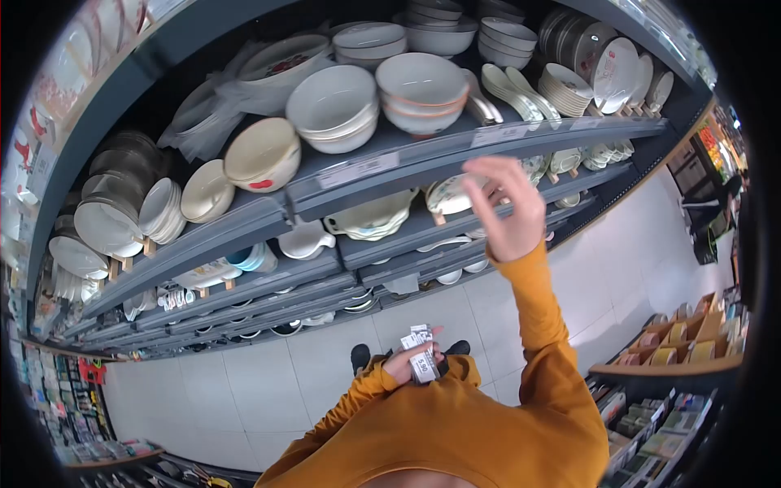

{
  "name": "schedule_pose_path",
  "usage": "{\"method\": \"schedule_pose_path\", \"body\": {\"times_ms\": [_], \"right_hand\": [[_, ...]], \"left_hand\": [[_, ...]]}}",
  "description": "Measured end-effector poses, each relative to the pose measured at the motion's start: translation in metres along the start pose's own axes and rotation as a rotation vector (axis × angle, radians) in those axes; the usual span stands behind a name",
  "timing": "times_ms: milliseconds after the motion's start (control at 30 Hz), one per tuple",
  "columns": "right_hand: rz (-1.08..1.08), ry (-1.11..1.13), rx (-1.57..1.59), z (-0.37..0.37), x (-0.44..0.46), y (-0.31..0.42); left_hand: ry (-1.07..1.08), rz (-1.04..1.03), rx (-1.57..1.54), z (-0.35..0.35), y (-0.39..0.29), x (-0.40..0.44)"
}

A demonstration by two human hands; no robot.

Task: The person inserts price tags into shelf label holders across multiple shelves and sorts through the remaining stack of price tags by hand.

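Note:
Down in front of my body, my left hand [399,363] grips a small bunch of printed price labels [421,363]; the front one reads 5.90. My right hand [514,213] is raised before the shelf edge, its fingers apart and slightly blurred, with nothing visible in them. Behind and above it lie white ceramic spoons [510,91] and a stack of white bowls with an orange rim [421,88]. A paper label [358,169] sits in the strip along the upper shelf edge, left of my right hand. A patterned dish [450,195] on the shelf below is partly hidden by that hand.
More bowls [333,104], a cream bowl with a red mark [262,153] and upright plates [615,73] fill the upper shelf [244,220]. Lower shelves carry further tableware. Tiled floor [268,390] lies below. A wooden display [675,337] stands at the right.

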State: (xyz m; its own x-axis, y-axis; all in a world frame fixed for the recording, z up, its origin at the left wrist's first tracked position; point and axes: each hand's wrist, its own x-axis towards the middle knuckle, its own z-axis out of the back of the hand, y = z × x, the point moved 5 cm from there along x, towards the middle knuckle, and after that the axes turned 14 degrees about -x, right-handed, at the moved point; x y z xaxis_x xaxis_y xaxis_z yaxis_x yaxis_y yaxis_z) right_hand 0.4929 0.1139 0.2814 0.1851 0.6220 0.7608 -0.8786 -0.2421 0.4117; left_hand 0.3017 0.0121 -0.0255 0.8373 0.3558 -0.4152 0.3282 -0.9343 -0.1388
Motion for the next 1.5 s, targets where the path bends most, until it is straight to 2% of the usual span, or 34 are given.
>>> {"method": "schedule_pose_path", "body": {"times_ms": [33, 100, 167, 233, 367, 400, 433, 500, 567, 600, 633, 667, 700, 733, 767, 800, 900, 933, 1100, 1167, 1300, 1333, 1433, 1500], "right_hand": [[0.016, -0.03, -0.043, 0.014, 0.013, -0.014], [-0.003, 0.054, -0.14, 0.027, 0.038, -0.049], [0.079, 0.141, -0.27, 0.023, 0.052, -0.085], [0.114, 0.274, -0.266, 0.017, 0.061, -0.112], [0.121, 0.377, -0.051, 0.018, 0.073, -0.13], [0.047, 0.404, 0.101, 0.019, 0.075, -0.135], [0.048, 0.351, 0.142, 0.025, 0.077, -0.135], [0.044, 0.239, 0.22, 0.044, 0.071, -0.129], [-0.053, 0.271, 0.361, 0.046, 0.038, -0.14], [-0.24, 0.395, 0.409, 0.045, 0.011, -0.142], [-0.293, 0.453, 0.314, 0.034, -0.025, -0.154], [-0.242, 0.507, 0.316, 0.021, -0.062, -0.164], [-0.444, 0.72, 0.387, 0.006, -0.107, -0.171], [-0.451, 0.76, 0.528, -0.006, -0.149, -0.175], [-0.604, 0.929, 0.563, -0.005, -0.181, -0.174], [-0.689, 0.957, 0.621, -0.011, -0.215, -0.178], [-0.79, 1.081, 0.561, 0.016, -0.213, -0.185], [-0.832, 1.005, 0.59, 0.018, -0.212, -0.199], [-0.648, 0.444, 0.336, 0.083, -0.115, -0.257], [-0.583, 0.386, 0.274, 0.11, -0.078, -0.271], [-0.455, 0.394, 0.157, 0.132, -0.059, -0.307], [-0.46, 0.411, 0.131, 0.134, -0.066, -0.325], [-0.484, 0.457, -0.094, 0.157, -0.084, -0.386], [-0.515, 0.406, -0.287, 0.173, -0.088, -0.453]], "left_hand": [[0.03, 0.043, -0.022, -0.009, 0.016, 0.01], [0.1, 0.124, -0.071, -0.026, 0.046, 0.032], [0.096, 0.11, -0.026, -0.036, 0.067, 0.053], [0.089, 0.092, -0.003, -0.051, 0.078, 0.068], [-0.062, -0.155, 0.065, -0.072, 0.073, 0.085], [-0.039, -0.215, 0.025, -0.074, 0.069, 0.09], [0.001, -0.247, -0.049, -0.077, 0.066, 0.095], [-0.043, -0.455, -0.031, -0.09, 0.056, 0.099], [0.084, -0.552, -0.068, -0.103, 0.045, 0.105], [0.146, -0.593, -0.088, -0.109, 0.04, 0.106], [0.115, -0.617, -0.056, -0.117, 0.034, 0.107], [0.107, -0.638, -0.018, -0.114, 0.031, 0.113], [0.101, -0.658, 0.024, -0.112, 0.024, 0.12], [0.087, -0.62, 0.092, -0.114, 0.02, 0.126], [0.073, -0.581, 0.159, -0.116, 0.016, 0.131], [0.06, -0.542, 0.225, -0.117, 0.012, 0.137], [-0.062, -0.353, 0.015, -0.108, 0.012, 0.157], [-0.082, -0.372, -0.053, -0.108, 0.013, 0.165], [-0.066, -0.23, 0.135, -0.112, 0.014, 0.187], [-0.013, -0.154, 0.185, -0.113, 0.023, 0.2], [-0.088, -0.107, 0.266, -0.137, 0.065, 0.225], [-0.088, -0.03, 0.273, -0.132, 0.077, 0.239], [0.0, 0.02, 0.248, -0.158, 0.124, 0.269], [0.006, 0.101, 0.226, -0.17, 0.159, 0.291]]}}
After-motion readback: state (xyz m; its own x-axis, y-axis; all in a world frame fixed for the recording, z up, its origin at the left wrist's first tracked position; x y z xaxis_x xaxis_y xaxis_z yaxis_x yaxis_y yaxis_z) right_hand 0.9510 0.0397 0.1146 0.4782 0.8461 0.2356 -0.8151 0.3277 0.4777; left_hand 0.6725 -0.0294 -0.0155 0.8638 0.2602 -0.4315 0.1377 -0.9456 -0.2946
